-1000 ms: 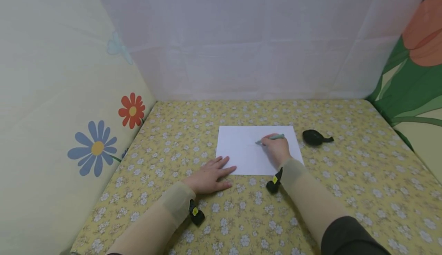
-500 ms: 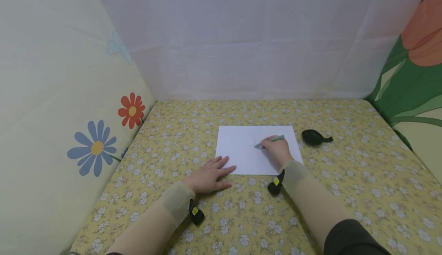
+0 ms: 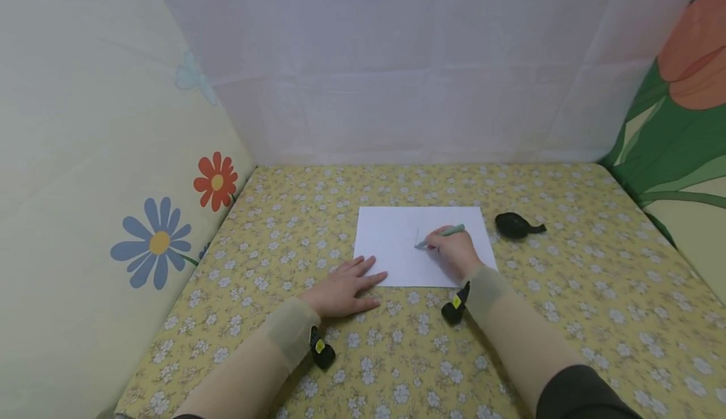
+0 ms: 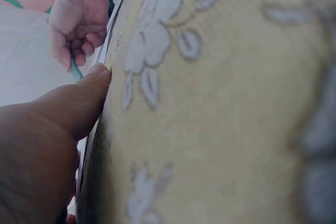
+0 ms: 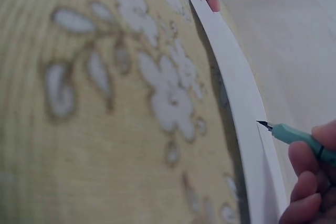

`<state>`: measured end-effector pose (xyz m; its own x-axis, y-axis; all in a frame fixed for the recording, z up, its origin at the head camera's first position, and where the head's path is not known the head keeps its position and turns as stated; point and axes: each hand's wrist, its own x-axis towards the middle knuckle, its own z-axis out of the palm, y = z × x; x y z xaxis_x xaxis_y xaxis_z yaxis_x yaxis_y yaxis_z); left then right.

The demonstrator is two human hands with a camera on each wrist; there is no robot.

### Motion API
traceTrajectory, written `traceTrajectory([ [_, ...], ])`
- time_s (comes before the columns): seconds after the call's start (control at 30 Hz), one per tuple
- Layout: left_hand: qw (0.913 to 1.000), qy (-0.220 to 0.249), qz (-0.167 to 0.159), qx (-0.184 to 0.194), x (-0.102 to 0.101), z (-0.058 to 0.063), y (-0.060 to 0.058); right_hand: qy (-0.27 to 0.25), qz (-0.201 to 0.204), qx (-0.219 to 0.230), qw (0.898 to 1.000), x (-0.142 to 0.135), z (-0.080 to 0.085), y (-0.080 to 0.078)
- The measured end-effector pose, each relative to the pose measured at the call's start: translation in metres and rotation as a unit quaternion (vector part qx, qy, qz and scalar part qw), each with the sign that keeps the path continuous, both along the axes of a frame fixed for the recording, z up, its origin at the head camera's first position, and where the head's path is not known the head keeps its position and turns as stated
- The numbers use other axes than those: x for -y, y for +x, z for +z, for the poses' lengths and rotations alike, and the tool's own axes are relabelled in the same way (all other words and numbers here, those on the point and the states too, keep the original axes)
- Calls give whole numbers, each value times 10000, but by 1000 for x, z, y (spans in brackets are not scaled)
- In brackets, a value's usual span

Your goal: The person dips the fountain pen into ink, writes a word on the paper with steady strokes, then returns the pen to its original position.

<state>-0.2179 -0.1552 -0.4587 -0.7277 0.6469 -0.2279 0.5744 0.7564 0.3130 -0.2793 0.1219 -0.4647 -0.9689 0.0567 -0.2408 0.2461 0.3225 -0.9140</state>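
A teal fountain pen (image 5: 296,137) with a dark nib is pinched in my right hand (image 3: 455,247), its tip touching the white sheet of paper (image 3: 386,233). Faint thin strokes show on the paper just left of the nib in the head view. My left hand (image 3: 343,290) rests with spread fingers at the sheet's lower left corner, its fingertips on the paper and the thumb on the cloth. The left wrist view shows the left thumb (image 4: 86,100) close up, with the right hand and part of the pen (image 4: 76,69) beyond it.
A yellow floral tablecloth (image 3: 283,230) covers the table. Right of the paper lies a black rounded thing (image 3: 513,225) with a narrow tail. A pale curtain (image 3: 397,91) hangs behind, and flower-printed panels stand at both sides.
The right hand has drawn the pen tip slightly down and toward me across the paper, and a faint vertical stroke now shows above the nib. My left hand stays in place.
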Motion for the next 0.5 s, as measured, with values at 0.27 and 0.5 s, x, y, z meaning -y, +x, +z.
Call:
traceTrajectory([
  [0.27,10000,3,-37,-35,1,-1,-1,-59,192,38,9998,-1,1,3],
  [0.5,10000,9,-62,-26,1,-1,0,69,310,-8,9995,0,0,6],
])
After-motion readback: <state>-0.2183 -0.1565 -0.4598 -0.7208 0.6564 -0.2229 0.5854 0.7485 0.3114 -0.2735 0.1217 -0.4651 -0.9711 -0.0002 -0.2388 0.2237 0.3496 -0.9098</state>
